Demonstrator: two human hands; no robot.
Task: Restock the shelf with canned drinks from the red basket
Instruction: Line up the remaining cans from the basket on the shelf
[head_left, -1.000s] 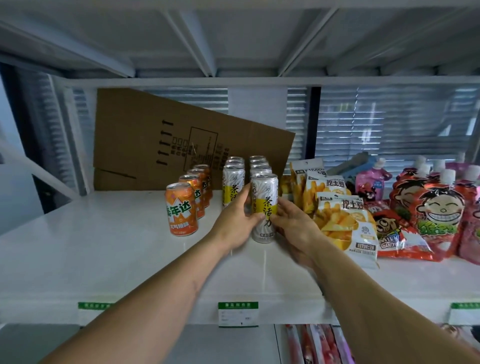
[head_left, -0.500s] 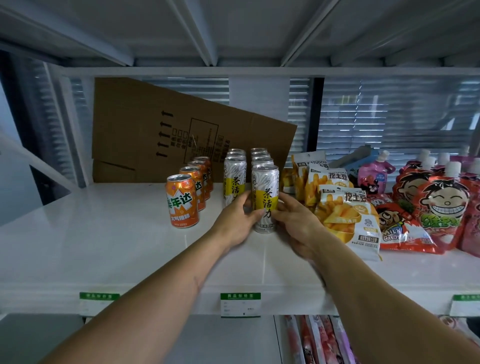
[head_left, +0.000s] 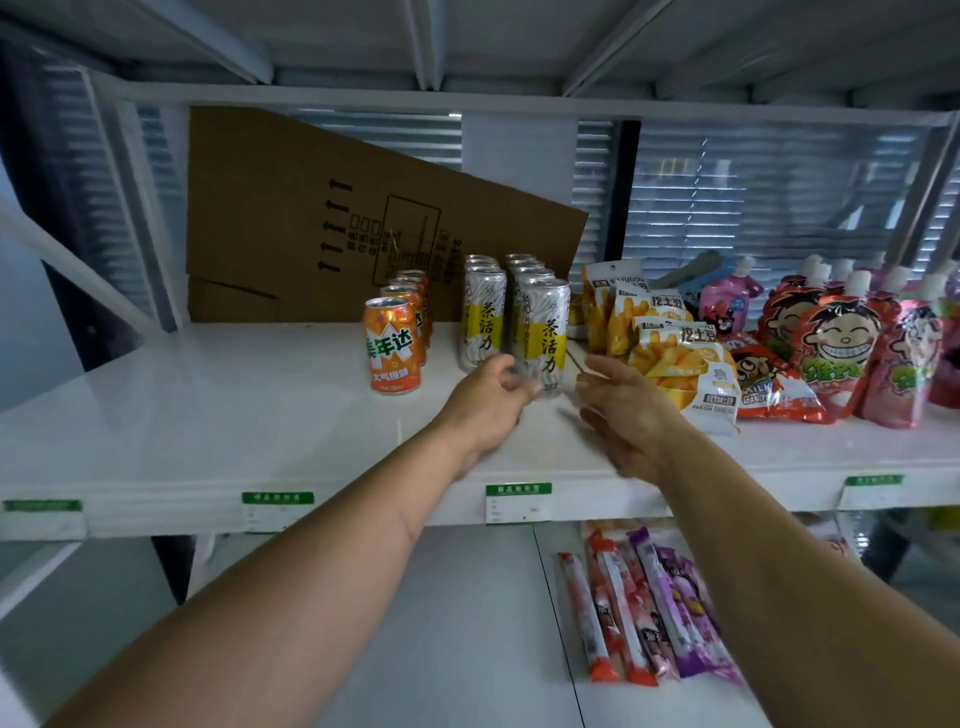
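Note:
A tall silver can with a yellow band (head_left: 544, 332) stands upright at the front of the right-hand row of such cans on the white shelf (head_left: 208, 410). A second row of silver cans (head_left: 483, 317) stands just left of it. Further left is a row of orange cans (head_left: 390, 351). My left hand (head_left: 488, 400) hovers in front of the front silver can, fingers loosely curled, holding nothing. My right hand (head_left: 623, 405) is to the can's right, fingers relaxed and apart from it. The red basket is out of view.
A flattened cardboard box (head_left: 322, 218) leans against the back behind the cans. Yellow snack bags (head_left: 675, 358) and red candy pouches (head_left: 836, 353) fill the shelf's right side. Long snack sticks (head_left: 649, 608) lie on the lower shelf. Price tags (head_left: 518, 501) line the shelf edge.
Both hands have let go of the front silver can and drawn back toward me. The can stays standing at the front of its row.

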